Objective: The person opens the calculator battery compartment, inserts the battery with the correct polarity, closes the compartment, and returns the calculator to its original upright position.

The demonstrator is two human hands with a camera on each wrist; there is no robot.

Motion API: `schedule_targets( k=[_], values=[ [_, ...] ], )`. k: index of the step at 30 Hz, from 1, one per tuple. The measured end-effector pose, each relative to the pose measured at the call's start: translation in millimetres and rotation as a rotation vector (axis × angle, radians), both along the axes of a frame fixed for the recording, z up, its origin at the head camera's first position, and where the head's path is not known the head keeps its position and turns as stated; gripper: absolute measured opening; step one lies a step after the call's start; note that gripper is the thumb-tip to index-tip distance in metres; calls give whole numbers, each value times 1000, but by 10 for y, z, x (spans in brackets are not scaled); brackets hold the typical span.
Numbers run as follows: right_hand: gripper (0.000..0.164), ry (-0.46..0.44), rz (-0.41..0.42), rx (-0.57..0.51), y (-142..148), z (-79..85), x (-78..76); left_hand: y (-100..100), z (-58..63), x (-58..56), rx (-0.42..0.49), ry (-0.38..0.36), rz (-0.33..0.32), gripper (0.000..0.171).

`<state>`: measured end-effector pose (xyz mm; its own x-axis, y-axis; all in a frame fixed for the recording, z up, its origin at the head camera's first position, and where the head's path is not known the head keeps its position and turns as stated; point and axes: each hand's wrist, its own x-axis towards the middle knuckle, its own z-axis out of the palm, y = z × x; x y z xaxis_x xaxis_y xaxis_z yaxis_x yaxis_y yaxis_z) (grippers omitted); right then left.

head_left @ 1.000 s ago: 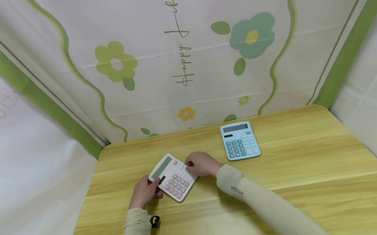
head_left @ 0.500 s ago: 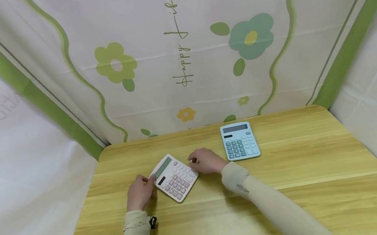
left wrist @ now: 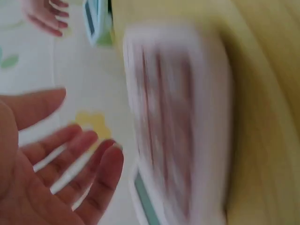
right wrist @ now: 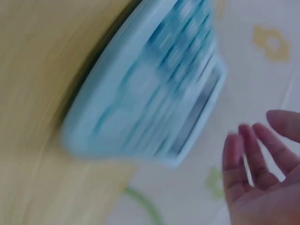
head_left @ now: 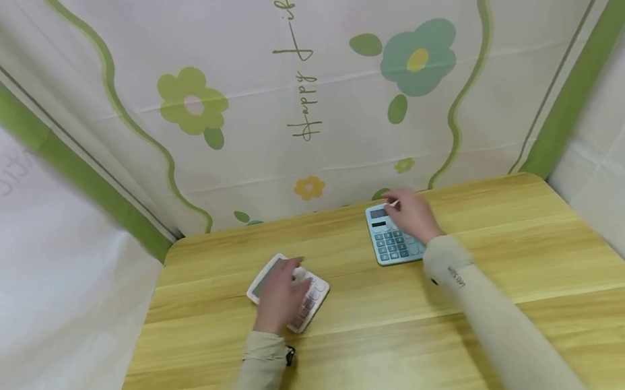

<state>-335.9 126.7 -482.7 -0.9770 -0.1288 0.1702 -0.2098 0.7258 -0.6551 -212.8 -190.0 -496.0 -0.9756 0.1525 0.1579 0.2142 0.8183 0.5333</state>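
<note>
A white-pink calculator (head_left: pixel 318 293) lies turned at an angle on the table, left of centre. My left hand (head_left: pixel 281 295) passes above it and covers part of its keys and display. In the left wrist view that hand (left wrist: pixel 70 173) has loosely spread fingers, apart from the blurred calculator (left wrist: pixel 173 126). A light blue calculator (head_left: pixel 389 241) lies near the table's back edge. Over its upper right part hovers my right hand (head_left: pixel 412 215). The right wrist view shows the right hand's fingers (right wrist: pixel 255 154) relaxed, with a gap to the blue calculator (right wrist: pixel 150 93).
The wooden table (head_left: pixel 365 371) reaches back to a hanging white cloth (head_left: pixel 236 23) printed with flowers and lettering. More cloth hangs along the left and right sides. A dark band with a buckle (head_left: pixel 291 355) is on my left wrist.
My right hand has let go of the white-pink calculator and moved right, over the blue one. My left hand has left that calculator's edge and moved right above it. Both calculators stay put.
</note>
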Motion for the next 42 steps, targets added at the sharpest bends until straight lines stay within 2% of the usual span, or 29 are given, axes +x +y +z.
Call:
schedule_targets(
  k=[3, 7, 9, 12, 16, 20, 24, 28, 32, 38, 42],
  values=[
    [47, -41, -68, 50, 270, -58, -82, 302, -73, -52, -49, -33, -153, 53],
    [54, -142, -49, 78, 512, -168, -151, 710, -154, -109, -149, -98, -329, 61],
    [57, -185, -22, 57, 569, -224, -169, 872, -185, -134, -190, -126, -393, 66],
    [57, -212, -10, 29, 589, -272, -178, 1042, -214, -166, -256, -133, -438, 70],
    [55, -212, 7, 15, 552, -274, -162, 1146, -216, -188, -339, -128, -426, 72],
    [53, -247, 30, -12, 460, -268, -132, 1131, -201, -170, -356, -146, -383, 73],
    [53, -287, 58, -61, 336, -270, -102, 1040, -190, -126, -334, -138, -341, 71],
    [53, -315, 108, -114, 201, -277, -83, 908, -193, -89, -351, -105, -313, 67],
    [52, -299, 140, -121, 95, -281, -61, 800, -157, -65, -380, -90, -305, 64],
    [52, -327, 179, -158, -21, -284, -27, 690, -84, -15, -390, -77, -278, 61],
    [52, -332, 184, -158, -50, -309, -25, 641, -80, -1, -398, -48, -255, 59]
  ],
)
